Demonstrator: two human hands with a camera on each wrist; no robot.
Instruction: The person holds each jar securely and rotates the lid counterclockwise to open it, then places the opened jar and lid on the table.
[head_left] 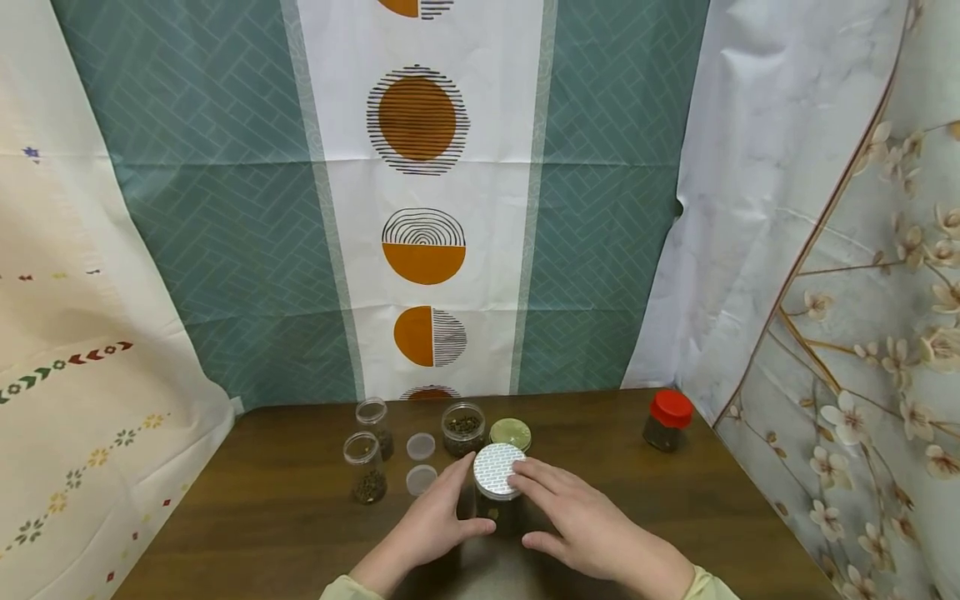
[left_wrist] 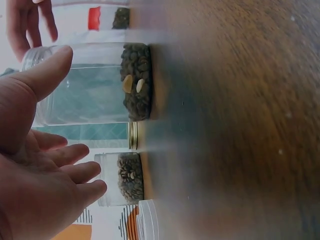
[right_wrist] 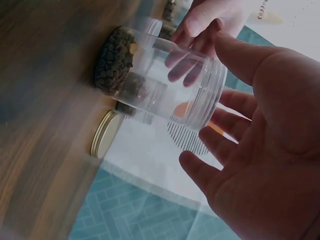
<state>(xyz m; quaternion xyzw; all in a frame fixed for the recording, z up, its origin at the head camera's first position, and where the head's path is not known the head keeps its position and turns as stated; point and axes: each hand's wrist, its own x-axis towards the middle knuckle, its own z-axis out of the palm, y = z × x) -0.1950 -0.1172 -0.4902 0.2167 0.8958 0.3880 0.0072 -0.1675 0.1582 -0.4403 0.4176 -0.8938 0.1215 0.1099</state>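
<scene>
A clear jar [left_wrist: 82,102] with dark bean-like pieces [right_wrist: 115,62] at its bottom, and a couple of pale ones among them, stands upright in front of me. In the head view a white patterned disc [head_left: 497,467] covers its mouth. My left hand [head_left: 435,521] is at the jar's left side, fingers extended and thumb toward its front. On the other side, my right hand [head_left: 577,517] has its fingers spread around the upper rim, fingertips right at the edge of the disc. Neither hand is curled tightly round the jar.
Behind the jar lie a gold-edged lid [head_left: 511,433] and a low jar [head_left: 463,430] of dark pieces. Two clear discs [head_left: 421,447] and two slim open jars [head_left: 363,467] stand to the left. A red-capped jar [head_left: 670,417] is at the far right.
</scene>
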